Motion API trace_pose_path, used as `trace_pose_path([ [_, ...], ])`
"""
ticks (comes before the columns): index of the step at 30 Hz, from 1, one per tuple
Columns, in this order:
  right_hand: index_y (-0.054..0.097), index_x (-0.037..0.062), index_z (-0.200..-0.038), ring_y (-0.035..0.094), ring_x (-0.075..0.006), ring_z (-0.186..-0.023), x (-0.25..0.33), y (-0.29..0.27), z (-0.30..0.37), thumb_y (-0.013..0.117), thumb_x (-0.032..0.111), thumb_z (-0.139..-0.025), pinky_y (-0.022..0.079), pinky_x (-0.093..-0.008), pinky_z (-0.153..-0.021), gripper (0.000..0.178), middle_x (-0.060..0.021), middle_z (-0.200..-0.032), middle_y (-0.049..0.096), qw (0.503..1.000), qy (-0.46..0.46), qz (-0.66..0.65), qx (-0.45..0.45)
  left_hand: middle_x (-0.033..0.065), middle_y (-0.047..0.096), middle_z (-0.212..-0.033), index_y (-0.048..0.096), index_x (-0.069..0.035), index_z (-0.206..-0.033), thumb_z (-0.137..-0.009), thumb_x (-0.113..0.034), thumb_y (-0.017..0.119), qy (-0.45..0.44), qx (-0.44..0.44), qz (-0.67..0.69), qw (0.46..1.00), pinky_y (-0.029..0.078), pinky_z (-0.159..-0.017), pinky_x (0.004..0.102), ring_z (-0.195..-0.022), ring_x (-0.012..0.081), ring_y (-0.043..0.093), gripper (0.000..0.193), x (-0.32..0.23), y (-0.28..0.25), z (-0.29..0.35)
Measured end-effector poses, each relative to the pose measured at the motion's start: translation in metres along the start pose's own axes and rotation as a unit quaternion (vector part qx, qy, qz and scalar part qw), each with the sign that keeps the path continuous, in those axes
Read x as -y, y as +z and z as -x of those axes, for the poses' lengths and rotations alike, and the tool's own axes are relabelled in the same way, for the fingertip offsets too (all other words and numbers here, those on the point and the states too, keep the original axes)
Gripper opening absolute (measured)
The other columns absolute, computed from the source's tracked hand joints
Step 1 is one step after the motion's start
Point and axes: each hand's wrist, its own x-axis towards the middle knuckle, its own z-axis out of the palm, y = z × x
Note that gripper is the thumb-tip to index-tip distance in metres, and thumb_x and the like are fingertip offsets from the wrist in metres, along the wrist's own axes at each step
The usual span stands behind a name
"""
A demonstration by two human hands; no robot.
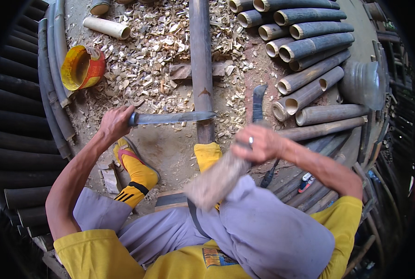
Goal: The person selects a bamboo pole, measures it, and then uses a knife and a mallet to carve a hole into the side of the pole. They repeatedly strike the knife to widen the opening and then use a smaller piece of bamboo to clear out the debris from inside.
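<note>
Shavings [156, 60] littered the ground [168, 144]; your left hand [117, 122] gripped a knife [172, 117] crosswise over the outward-pointing pole [201, 51], your nearer right hand [257, 143] clutching a wooden club [216, 181].

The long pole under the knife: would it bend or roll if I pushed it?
The pole is probably stiff: it looks thick and straight. It might roll sideways because it looks round where it crosses the block. It may be light for its size if hollow like the cut tubes, but its own ends don't show that.
</note>
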Motion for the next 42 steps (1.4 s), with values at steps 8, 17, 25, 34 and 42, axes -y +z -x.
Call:
trace_pose_path([
  [8, 0.048, 0.0087, -0.116, 0.064, -0.0301, -0.074, 0.038, 0.008, -0.041, 0.064, 0.011, -0.077, 0.056, -0.0397, -0.059, 0.042, -0.0156, -0.086, 0.06, 0.992, -0.115, -0.048, 0.02, 0.0129, 0.06, -0.078, 0.05, -0.009, -0.093, -0.065, -0.006, 0.067, 0.012, -0.024, -0.018, 0.999, 0.048, -0.064, 0.045, -0.073, 0.0338, 0.062, 0.033, 0.008, 0.008, -0.003],
  [17, 0.04, 0.0032, -0.115, 0.063, -0.0274, -0.07, 0.027, 0.015, -0.037, 0.062, 0.016, -0.081, 0.054, -0.0358, -0.058, 0.043, -0.0147, -0.078, 0.059, 0.994, 0.048, 0.021, 0.097, 0.0121, 0.06, -0.077, 0.049, -0.009, -0.093, -0.062, -0.009, 0.072, 0.026, -0.035, -0.015, 0.999, 0.049, -0.064, 0.0449, -0.072, 0.0336, 0.062, 0.039, 0.014, 0.017, -0.007],
  [25, 0.044, 0.0063, -0.101, 0.062, -0.0277, -0.065, -0.016, 0.002, -0.051, 0.075, 0.037, -0.066, 0.052, -0.0368, -0.054, 0.056, -0.0133, -0.069, 0.058, 0.937, 0.219, -0.027, 0.27, 0.0133, 0.058, -0.077, 0.05, -0.007, -0.088, -0.062, -0.003, 0.065, 0.015, -0.037, 0.006, 0.999, 0.046, -0.07, 0.0453, -0.077, 0.0351, 0.06, 0.031, 0.009, 0.009, -0.015],
  [34, 0.044, 0.007, -0.108, 0.063, -0.0301, -0.062, -0.037, 0.016, -0.035, 0.073, 0.032, -0.074, 0.052, -0.0378, -0.052, 0.052, -0.0136, -0.067, 0.059, 0.976, 0.137, -0.034, 0.167, 0.0114, 0.061, -0.08, 0.052, -0.009, -0.093, -0.063, -0.004, 0.066, 0.031, -0.044, -0.021, 0.998, 0.048, -0.07, 0.0443, -0.081, 0.0317, 0.062, 0.034, 0.012, 0.007, -0.026],
  [42, 0.044, 0.0029, -0.116, 0.062, -0.0246, -0.061, 0.051, 0.017, -0.044, 0.057, 0.017, -0.084, 0.054, -0.0372, -0.056, 0.037, -0.0075, -0.07, 0.056, 0.98, -0.188, -0.044, -0.043, 0.0098, 0.061, -0.081, 0.052, -0.01, -0.091, -0.062, -0.005, 0.068, 0.025, -0.041, -0.024, 0.999, 0.048, -0.069, 0.0424, -0.08, 0.03, 0.063, 0.034, 0.011, 0.017, -0.018],
])
